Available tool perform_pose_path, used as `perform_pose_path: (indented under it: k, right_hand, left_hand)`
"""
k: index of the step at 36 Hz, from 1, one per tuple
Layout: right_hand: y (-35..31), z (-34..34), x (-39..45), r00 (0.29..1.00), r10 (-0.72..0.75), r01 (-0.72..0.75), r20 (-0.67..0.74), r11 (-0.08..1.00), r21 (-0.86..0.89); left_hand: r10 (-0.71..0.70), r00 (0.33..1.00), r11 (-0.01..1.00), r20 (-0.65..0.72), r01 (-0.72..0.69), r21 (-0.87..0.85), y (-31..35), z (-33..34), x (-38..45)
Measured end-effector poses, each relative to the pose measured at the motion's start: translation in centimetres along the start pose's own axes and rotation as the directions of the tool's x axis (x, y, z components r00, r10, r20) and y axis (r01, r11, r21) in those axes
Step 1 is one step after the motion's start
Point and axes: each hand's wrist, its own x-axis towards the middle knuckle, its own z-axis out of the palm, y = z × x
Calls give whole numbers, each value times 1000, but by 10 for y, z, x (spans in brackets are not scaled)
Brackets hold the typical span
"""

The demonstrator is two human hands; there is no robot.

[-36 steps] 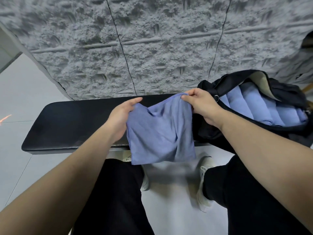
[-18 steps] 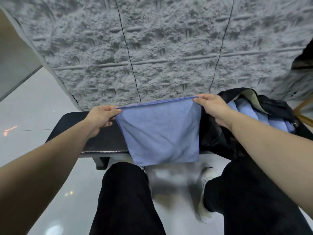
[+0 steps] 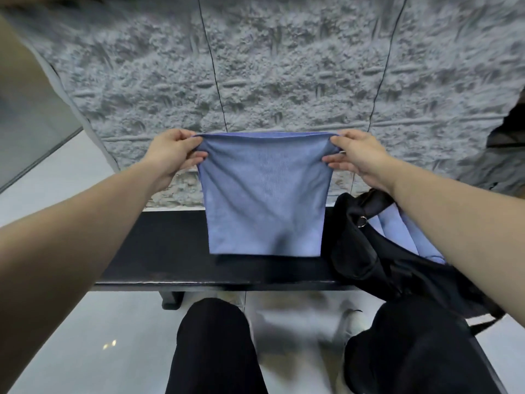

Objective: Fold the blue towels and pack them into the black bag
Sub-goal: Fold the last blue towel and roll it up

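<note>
Blue towel (image 3: 264, 200) hangs flat between your hands: left hand (image 3: 173, 155) pinches its upper corner with thumb over curled fingers, right hand (image 3: 358, 156) pinches the opposite corner the same way, the top edge taut from fingertip to fingertip. Its lower edge falls just above the black bench (image 3: 170, 245), well below your fingers. The bag (image 3: 366, 251) lies open under your right forearm, with folded towels (image 3: 389, 226) inside. Risks, as judged: each grip takes only a small bite of cloth, so a tug could slip a corner free and drop the towel toward the floor; uneven hands would skew the fold; the hanging edge may drag on the bench. Hidden: your right forearm covers much of the bag's opening, so the free room and the number of towels inside cannot be told; the bag's far end is cut off.
</note>
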Motion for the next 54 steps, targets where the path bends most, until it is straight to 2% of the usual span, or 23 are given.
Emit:
perform_pose_path:
  k: [10,16,24,29,35,42,46,54]
  right_hand:
    - [-1,-5,-9,1000,-26,26,12,1000,-3]
    - [29,-8,-28,999,22,-20,41,999,-51]
    - [90,-19,-66,966,220,-169,139,937,-305]
    - [112,-28,-91,964,205,-99,169,867,-489]
    - [118,-39,-110,952,202,-27,232,806,-591]
    - [121,-42,-123,937,217,4,274,778,-628]
    - [128,-38,-114,944,214,1,252,761,-649]
    - [140,-13,-79,955,260,-154,143,845,-512]
  left_hand:
    - [44,998,997,-42,-47,-65,-2,-3,-17]
    - [-15,999,1000,29,15,-1,-42,-7,-43]
    - [-204,967,973,153,183,145,-101,-11,-97]
    - [-178,967,928,181,104,357,-121,-20,-125]
    - [-173,965,915,196,84,394,-129,-21,-145]
    - [-187,964,911,188,99,400,-139,-20,-154]
    - [-184,969,912,164,106,396,-146,-14,-150]
    - [-159,987,924,32,138,356,-171,0,-114]
